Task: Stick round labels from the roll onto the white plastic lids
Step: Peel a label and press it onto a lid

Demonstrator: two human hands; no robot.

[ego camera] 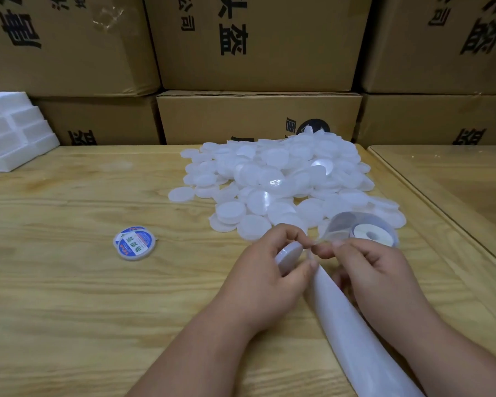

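A heap of white plastic lids [281,179] lies on the wooden table [69,282]. The label roll [370,232] sits at the heap's near right edge. Its white backing strip [352,333] runs down between my arms toward me. My left hand [272,270] holds one white lid [288,253] on edge and its fingertips meet the strip. My right hand [367,267] pinches the strip or a label just below the roll; which one is unclear. Two labelled lids [135,242] with blue, white and red stickers lie stacked to the left.
Stacked cardboard boxes [258,116] wall off the back of the table. White foam blocks [12,133] stand at the far left. A second wooden table [455,179] adjoins on the right.
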